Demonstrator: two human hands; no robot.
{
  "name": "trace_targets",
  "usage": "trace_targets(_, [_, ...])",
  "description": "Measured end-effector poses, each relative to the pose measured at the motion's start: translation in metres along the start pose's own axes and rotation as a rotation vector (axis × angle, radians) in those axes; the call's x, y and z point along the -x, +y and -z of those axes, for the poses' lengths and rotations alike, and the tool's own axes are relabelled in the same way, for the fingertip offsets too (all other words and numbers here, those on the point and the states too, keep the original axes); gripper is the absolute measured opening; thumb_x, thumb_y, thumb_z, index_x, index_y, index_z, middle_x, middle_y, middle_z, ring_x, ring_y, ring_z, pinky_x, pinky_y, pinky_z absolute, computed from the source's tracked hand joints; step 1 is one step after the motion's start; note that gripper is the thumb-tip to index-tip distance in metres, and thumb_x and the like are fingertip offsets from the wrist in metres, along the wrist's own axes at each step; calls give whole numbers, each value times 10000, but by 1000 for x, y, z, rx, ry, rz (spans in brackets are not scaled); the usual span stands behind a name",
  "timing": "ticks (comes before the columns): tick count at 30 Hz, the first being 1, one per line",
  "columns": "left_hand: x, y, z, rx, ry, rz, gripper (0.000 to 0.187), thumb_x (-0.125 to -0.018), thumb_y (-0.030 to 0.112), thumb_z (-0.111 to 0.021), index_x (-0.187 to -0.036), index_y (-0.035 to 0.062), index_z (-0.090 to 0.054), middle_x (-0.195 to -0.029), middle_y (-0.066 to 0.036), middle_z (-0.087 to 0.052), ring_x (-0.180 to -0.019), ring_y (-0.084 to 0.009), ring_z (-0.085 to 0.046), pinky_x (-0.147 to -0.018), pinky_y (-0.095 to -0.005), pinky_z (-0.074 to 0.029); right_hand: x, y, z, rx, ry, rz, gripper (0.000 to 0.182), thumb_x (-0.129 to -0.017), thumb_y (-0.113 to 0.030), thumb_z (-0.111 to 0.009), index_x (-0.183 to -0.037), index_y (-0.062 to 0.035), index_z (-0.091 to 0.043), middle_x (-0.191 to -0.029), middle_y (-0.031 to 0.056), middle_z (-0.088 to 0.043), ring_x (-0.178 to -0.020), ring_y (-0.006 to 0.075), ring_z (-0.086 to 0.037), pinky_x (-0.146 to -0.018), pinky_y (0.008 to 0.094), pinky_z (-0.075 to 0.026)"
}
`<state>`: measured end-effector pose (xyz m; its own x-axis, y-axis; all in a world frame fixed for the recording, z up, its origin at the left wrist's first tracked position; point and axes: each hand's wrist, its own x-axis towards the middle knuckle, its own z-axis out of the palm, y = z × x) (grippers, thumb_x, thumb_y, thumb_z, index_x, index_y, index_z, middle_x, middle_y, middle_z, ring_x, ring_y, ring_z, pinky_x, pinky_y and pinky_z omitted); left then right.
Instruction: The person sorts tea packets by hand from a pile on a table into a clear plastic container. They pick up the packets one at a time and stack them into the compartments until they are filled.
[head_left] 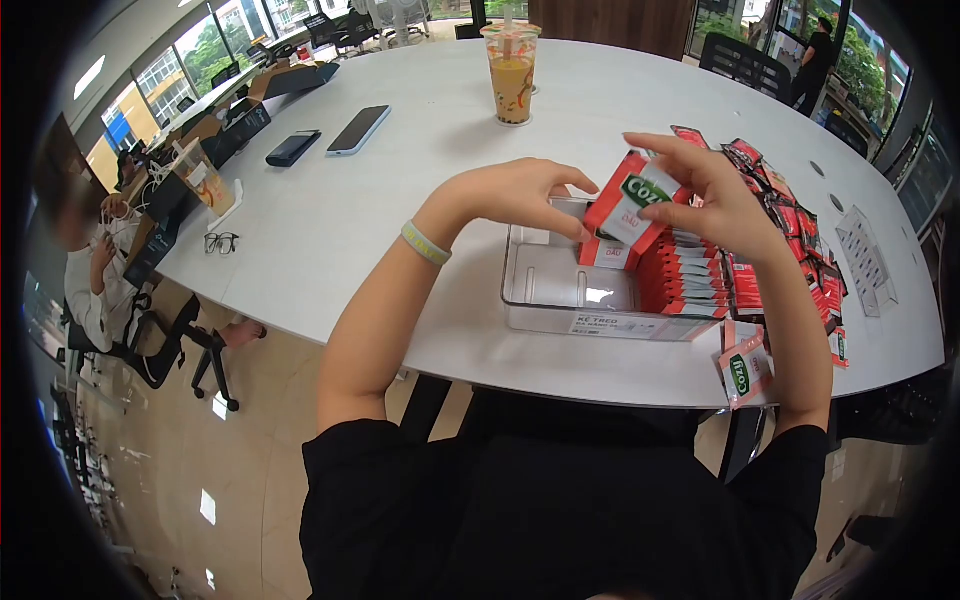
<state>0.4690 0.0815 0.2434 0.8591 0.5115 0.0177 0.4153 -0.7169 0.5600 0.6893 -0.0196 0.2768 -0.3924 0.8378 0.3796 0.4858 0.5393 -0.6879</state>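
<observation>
My right hand [705,195] pinches a red and white Cozy tea sachet [632,205] between thumb and fingers, tilted above a clear plastic bin [530,318]. My left hand [525,197] is open over the bin's far left part, thumb and forefinger apart, fingertips right by the held sachet's left edge. Inside the bin, a row of upright tea sachets [690,275] fills the right part. Another sachet stands just below the held one, partly hidden by it. The bin's left part shows its bare floor.
Right of the bin lies a heap of red sachets [800,225], with a few loose sachets [745,370] at the front edge. A drink cup [513,80], phone [360,130], wallet [293,148] and glasses [222,243] are on the table. A person [95,270] sits at left.
</observation>
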Motion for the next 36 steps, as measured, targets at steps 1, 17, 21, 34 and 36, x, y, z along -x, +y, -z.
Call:
trace_targets(1, [1, 0, 1, 35, -22, 42, 686, -678, 402, -686, -1203, -1, -508, -1008, -192, -624, -890, -237, -589, -791, -308, -446, 0, -3, 0, 104, -77, -90, 546, -717, -12, -663, -1238, -68, -511, -977, 96, -623, -834, 145, -597, -756, 266, -480])
trace_targets(17, [1, 25, -21, -394, 178, 50, 678, -630, 543, -657, -1047, 11, -611, -811, -177, -644, -805, -313, -619, -713, -359, -476, -13, 5, -21, 628, -217, 28, 655, -601, -47, -709, -1217, -50, -484, -988, 132, -547, -921, 303, -555, -801, 376, -461])
trace_targets(21, [-1, 28, -22, -438, 137, 74, 650, -619, 542, -675, -1005, 21, -623, -730, -146, -633, -750, -291, -621, -656, -366, -474, -19, 11, -23, 691, -254, -10, 638, -573, -104, -744, -1172, -52, -529, -972, 128, -570, -929, 303, -565, -804, 379, -465])
trace_targets(34, [-4, 25, -28, -508, 206, 59, 483, -618, 471, -669, -809, 27, -661, -640, -144, -611, -663, -302, -614, -588, -379, -475, -16, 13, -25, 850, -330, -62, 695, -556, -227, -743, -1179, -37, -502, -853, 145, -621, -874, 286, -603, -756, 387, -476])
trace_targets(36, [-4, 25, -26, -514, 230, 64, 482, -615, 477, -668, -783, 26, -661, -647, -152, -614, -663, -306, -616, -587, -385, -479, -15, 13, -25, 899, -328, -37, 707, -548, -229, -744, -1180, -34, -494, -841, 148, -619, -854, 293, -605, -745, 392, -474])
